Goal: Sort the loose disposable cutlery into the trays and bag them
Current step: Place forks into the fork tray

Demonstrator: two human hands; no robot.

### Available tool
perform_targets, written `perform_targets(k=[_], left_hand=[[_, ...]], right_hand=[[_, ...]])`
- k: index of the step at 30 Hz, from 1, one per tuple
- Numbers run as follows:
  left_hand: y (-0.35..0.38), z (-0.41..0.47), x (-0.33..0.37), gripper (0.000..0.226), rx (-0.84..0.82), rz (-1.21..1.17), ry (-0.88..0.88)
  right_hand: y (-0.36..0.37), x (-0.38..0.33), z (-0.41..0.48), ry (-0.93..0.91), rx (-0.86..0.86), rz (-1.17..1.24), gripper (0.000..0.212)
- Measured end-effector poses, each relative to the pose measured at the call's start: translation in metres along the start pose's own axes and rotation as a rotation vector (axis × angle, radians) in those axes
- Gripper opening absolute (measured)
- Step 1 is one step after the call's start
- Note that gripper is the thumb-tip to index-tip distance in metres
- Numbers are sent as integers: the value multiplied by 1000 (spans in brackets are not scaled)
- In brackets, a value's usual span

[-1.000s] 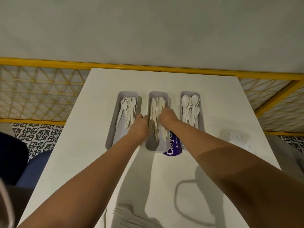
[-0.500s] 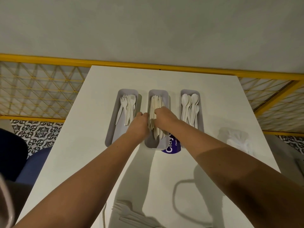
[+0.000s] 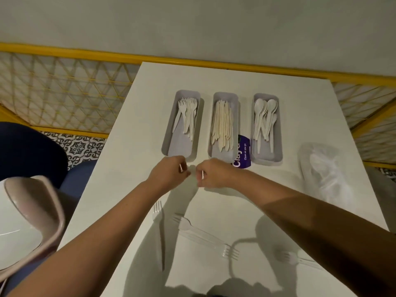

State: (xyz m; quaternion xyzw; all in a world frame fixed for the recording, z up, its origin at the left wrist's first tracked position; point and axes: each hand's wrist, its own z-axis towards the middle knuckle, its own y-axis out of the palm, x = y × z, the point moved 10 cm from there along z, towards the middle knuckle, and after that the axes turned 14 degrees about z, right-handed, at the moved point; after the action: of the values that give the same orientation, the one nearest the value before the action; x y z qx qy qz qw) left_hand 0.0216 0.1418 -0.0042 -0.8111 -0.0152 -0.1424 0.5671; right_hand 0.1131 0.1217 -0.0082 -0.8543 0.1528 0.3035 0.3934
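Three grey trays stand side by side on the white table (image 3: pixel 132 146): the fork tray (image 3: pixel 171 144), the knife tray (image 3: pixel 234 103) and the spoon tray (image 3: pixel 277 146). White forks (image 3: pixel 188 116), knives (image 3: pixel 222 125) and spoons (image 3: pixel 264 118) lie in them. My left hand (image 3: pixel 169 174) and my right hand (image 3: pixel 214 173) hover just in front of the trays, close together, fingers curled, with no cutlery in them. Several loose forks lie nearer me: a white fork (image 3: pixel 158 224), another fork (image 3: pixel 183 221) and clear forks (image 3: pixel 230 251).
A clear plastic bag (image 3: pixel 325 174) lies at the table's right side. A purple packet (image 3: pixel 243 156) pokes out between the knife and spoon trays. A pale chair (image 3: pixel 32 221) stands at the left; a yellow railing (image 3: pixel 64 52) runs behind the table.
Both hands have let go of the knife bundle in the middle tray and drawn back towards me. The knives now lie loose in the tray. The view has tilted down.
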Motion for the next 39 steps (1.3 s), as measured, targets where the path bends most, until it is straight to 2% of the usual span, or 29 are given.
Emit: perform_targets(k=[3, 5, 10, 13, 16, 19, 22, 24, 26, 28, 31, 34, 37, 39], left_hand=[[24, -21, -29, 17, -69, 0, -84], [36, -34, -44, 22, -87, -70, -130], [43, -59, -73, 36, -30, -171, -312], [51, -67, -85, 39, -96, -198, -383], [60, -75, -86, 47, -240, -133, -383], [63, -79, -79, 40, -318, -63, -336], [63, -74, -79, 37, -262, -58, -352], [64, -70, -80, 37, -208, -87, -371], [63, -64, -74, 43, -152, -108, -323], [64, -57, -68, 48, -120, -137, -256], [58, -51, -65, 39, -33, -258, -238], [56, -51, -61, 21, -45, -637, -277], [55, -52, -53, 10, -56, -990, -309], [54, -49, -48, 18, -56, -1119, -294]], right_hand=[[44, 0, -14, 27, -122, 7, 13], [69, 3, -25, 52, -161, 12, 18], [98, 18, -38, 81, -148, -55, 27], [100, 26, -37, 117, -112, -86, 26], [95, 36, -34, 152, -61, -92, 34], [89, 46, -32, 186, -3, -93, 36], [81, 50, -32, 203, 73, -89, 35], [77, 47, -36, 190, 112, -64, 20], [76, 46, -39, 182, 127, -59, 29], [76, 48, -40, 196, 158, -81, 30], [78, 52, -39, 236, 163, -91, 25], [76, 49, -41, 237, 159, -62, 11], [72, 46, -43, 243, 183, 26, 33], [65, 38, -46, 218, 246, 117, 36]])
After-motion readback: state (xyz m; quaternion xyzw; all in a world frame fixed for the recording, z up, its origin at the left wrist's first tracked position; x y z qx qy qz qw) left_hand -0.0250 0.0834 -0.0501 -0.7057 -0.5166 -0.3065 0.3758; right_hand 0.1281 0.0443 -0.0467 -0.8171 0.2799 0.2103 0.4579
